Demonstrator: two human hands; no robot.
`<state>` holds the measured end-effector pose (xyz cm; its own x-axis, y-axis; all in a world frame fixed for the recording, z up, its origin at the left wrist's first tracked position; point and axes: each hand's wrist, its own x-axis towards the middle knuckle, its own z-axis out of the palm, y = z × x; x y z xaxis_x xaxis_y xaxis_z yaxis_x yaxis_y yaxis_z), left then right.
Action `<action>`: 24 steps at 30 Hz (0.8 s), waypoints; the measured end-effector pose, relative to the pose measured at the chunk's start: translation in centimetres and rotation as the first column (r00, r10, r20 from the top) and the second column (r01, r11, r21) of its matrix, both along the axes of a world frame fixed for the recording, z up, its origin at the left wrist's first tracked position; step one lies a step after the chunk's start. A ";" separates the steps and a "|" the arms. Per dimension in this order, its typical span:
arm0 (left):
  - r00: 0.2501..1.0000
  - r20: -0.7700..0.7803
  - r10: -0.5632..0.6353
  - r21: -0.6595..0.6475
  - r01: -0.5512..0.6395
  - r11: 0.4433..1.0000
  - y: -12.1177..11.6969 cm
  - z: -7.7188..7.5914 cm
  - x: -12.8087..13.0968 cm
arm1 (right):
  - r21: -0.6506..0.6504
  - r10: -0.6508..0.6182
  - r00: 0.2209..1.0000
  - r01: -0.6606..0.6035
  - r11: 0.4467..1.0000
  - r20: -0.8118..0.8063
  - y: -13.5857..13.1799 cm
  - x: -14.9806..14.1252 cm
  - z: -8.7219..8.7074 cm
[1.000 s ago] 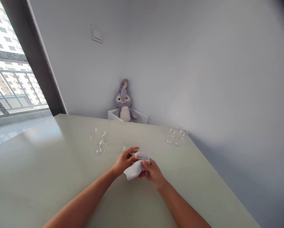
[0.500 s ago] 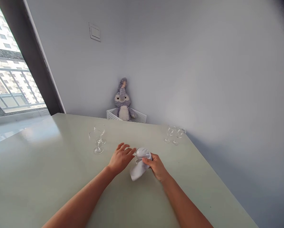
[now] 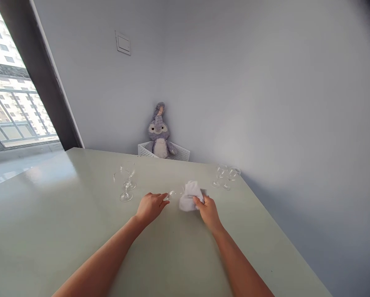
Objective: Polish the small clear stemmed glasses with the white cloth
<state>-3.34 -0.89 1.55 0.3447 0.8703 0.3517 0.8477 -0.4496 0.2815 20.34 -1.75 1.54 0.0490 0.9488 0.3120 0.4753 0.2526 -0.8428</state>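
My left hand (image 3: 150, 207) is closed, thumb and forefinger pinching a small clear stemmed glass (image 3: 172, 193) over the middle of the table. Only part of that glass shows; its outline fades against the pale tabletop, and its bowl seems to point right. A white cloth (image 3: 191, 196) hangs bunched in my right hand (image 3: 208, 209), thumb on top of it. The cloth is just right of the glass; whether they touch I cannot tell. Two clear stemmed glasses (image 3: 126, 196) stand upright left of my left hand. Two more stemmed glasses (image 3: 227, 181) stand at the back right.
The pale green table (image 3: 160, 260) meets the wall along its right side. Behind its far edge, a grey plush rabbit (image 3: 160, 138) sits in a white perforated basket (image 3: 181, 153). A window and railing (image 3: 14, 111) lie at far left.
The cloth has come off the glass it was wrapped around and moved up and right with my right hand. My left hand has shifted slightly left and now pinches the glass.
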 end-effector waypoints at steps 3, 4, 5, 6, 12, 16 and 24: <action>0.997 0.029 0.067 -0.046 -0.065 0.997 -0.2 0.2 0.1 | 0.289 -0.132 0.975 0.075 0.954 0.180 -1.1 -0.8 0.7; 0.998 0.033 0.062 -0.046 -0.060 0.997 -0.3 0.3 0.2 | 0.356 -0.085 0.958 -0.018 0.934 0.273 -1.6 -1.3 1.0; 0.999 0.032 0.028 -0.038 -0.027 0.999 -0.5 0.2 0.5 | 0.381 -0.006 0.930 -0.145 0.913 0.368 -2.1 -1.9 1.4; 0.999 0.026 -0.032 -0.021 0.032 0.999 -0.7 0.2 0.7 | 0.369 0.083 0.890 -0.269 0.890 0.447 -2.7 -2.6 1.6; 0.925 -0.125 -0.360 0.196 0.378 0.905 -1.7 -0.2 2.1 | 0.167 0.183 0.929 -0.245 0.955 0.321 -2.6 -3.0 1.6; 0.930 -0.146 -0.338 0.230 0.364 0.903 -2.0 -0.1 2.4 | -0.271 0.047 0.965 -0.119 0.955 -0.257 -0.9 -1.3 1.0; 0.982 0.112 -0.154 0.052 0.149 0.987 -2.6 -1.4 3.9 | -0.350 -0.240 0.536 -0.111 0.930 -0.809 -1.0 -3.4 -0.8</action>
<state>0.55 -3.47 0.19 0.4268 0.7942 0.4326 0.7317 -0.5843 0.3509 16.92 -2.77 0.78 0.1816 0.9574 -0.2246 -0.4784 -0.1135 -0.8708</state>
